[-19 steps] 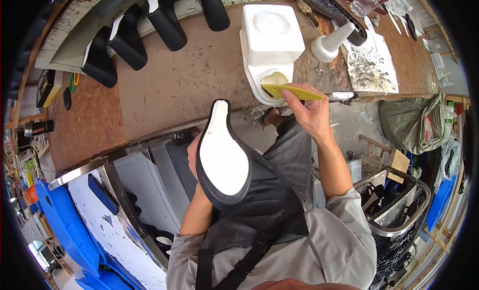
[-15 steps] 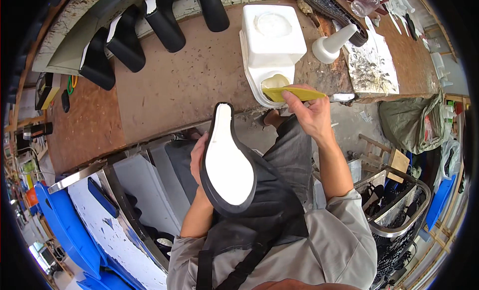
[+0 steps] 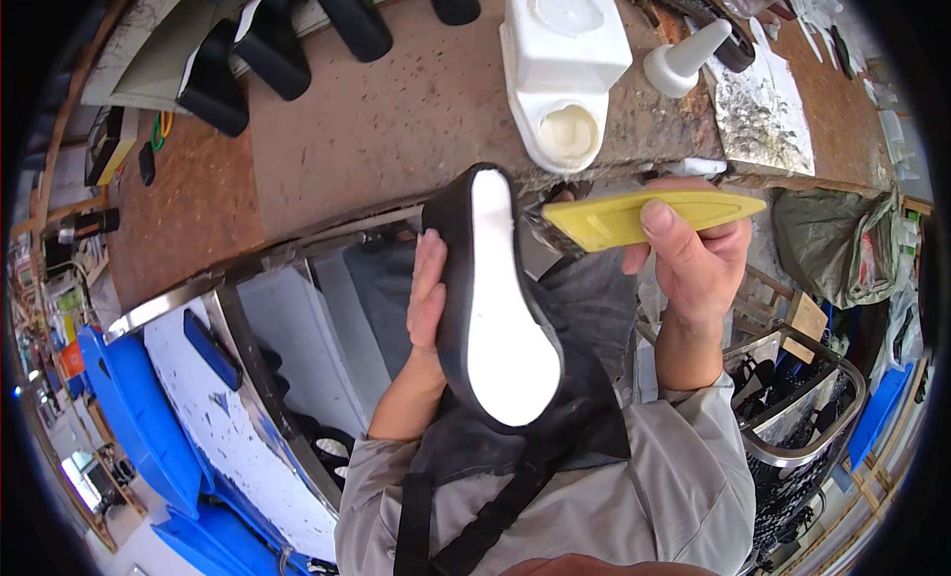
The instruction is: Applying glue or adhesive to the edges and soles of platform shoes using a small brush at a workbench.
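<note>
My left hand grips the side of a black wedge shoe sole, its thumb hidden behind it. The sole is held over my lap with its long white face turned up and its narrow end toward the bench. In my right hand is a yellow-handled brush, pinched between thumb and fingers. Its dark bristles point left, close to the sole's right edge but apart from it. Beyond the brush, on the bench edge, stands a white plastic glue pot with a round cup of pale liquid at its near end.
Several black wedge soles stand along the back left of the brown bench. A white cone-tipped bottle and a stained sheet lie right of the pot. A wire basket sits at my right, blue plastic bins at my left.
My right hand has drawn the brush out of the pot's cup and brought it nearer me, beside the sole. The sole has shifted up and right in view and tilted, showing more of its left side.
</note>
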Motion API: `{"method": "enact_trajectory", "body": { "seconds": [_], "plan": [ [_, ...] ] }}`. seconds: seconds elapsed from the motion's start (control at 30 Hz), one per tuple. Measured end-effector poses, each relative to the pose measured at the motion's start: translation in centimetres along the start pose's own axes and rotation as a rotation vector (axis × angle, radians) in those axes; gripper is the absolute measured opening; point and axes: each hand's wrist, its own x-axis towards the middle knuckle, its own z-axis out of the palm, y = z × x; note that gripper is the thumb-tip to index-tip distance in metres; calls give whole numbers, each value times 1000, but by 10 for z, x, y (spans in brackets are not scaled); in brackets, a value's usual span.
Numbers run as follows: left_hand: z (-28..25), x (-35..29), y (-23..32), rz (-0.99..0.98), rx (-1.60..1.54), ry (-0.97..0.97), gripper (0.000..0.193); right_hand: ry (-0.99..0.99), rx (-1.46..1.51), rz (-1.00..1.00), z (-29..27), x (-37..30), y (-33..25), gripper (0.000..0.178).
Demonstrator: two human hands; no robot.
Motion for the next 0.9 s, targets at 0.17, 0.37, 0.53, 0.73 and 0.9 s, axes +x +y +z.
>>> {"method": "enact_trajectory", "body": {
  "seconds": [0.17,0.37,0.53,0.73,0.9],
  "plan": [
    [-26,-16,20,-71,26,-136,84,-41,-42,-157,27,-10,-16,12],
    [-49,-14,41,2,281,-251,80,-74,-271,-415,32,-22,-39,11],
    [-53,-7,45,204,250,-89,83,-164,-401,-529,35,-42,-57,16],
    [-59,-5,59,71,201,-92,74,-197,-342,-493,37,-59,-66,19],
    [-60,-4,59,34,176,-59,68,-431,-281,-586,31,-65,-67,13]
  ]
}}
